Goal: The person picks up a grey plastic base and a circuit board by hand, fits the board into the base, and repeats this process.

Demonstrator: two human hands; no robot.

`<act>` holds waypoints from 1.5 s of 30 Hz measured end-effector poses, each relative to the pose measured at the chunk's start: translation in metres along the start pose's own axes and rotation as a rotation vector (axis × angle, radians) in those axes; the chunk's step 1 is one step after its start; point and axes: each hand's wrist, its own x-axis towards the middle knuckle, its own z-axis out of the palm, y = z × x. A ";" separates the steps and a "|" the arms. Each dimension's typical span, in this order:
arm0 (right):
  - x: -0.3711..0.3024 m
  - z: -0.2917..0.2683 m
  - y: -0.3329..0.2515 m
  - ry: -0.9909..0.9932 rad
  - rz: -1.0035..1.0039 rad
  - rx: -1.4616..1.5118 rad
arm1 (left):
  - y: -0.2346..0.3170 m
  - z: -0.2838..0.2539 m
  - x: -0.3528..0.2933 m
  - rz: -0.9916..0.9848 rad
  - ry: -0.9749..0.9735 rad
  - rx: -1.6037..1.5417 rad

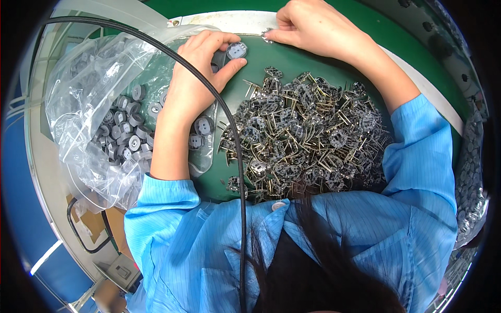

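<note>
Head view. Partly hidden: grey caps (125, 133) blur inside the clear plastic bag (78, 104); a black cable (229, 120) crosses my left forearm. Open green mat (297, 57) lies between the metal-parts pile (302, 138) and the white rim (235, 21). My left hand (195, 73) pinches one round grey cap (236, 50), thumb underneath. My right hand (313, 26), curled, pinches a small metal piece (267, 36) at the rim.

The left hand (195, 78) covered part of the clear plastic bag (88, 104), and the grey round caps (125, 135) inside blurred behind its wrinkled film. What the right hand (313, 28) pinched at its fingertips was too small to tell. The heap of metal pronged parts (302, 135) ran under dark hair (313, 250) at its near edge.
</note>
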 end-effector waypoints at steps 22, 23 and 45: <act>0.016 0.016 0.015 0.044 -0.080 0.547 | 0.000 -0.012 -0.004 0.052 -0.076 -0.014; 0.015 0.015 0.010 -0.007 -0.065 0.688 | -0.002 -0.009 -0.002 0.076 -0.090 -0.010; 0.007 0.022 -0.013 0.020 -0.069 0.709 | 0.013 0.006 0.003 0.148 0.182 0.123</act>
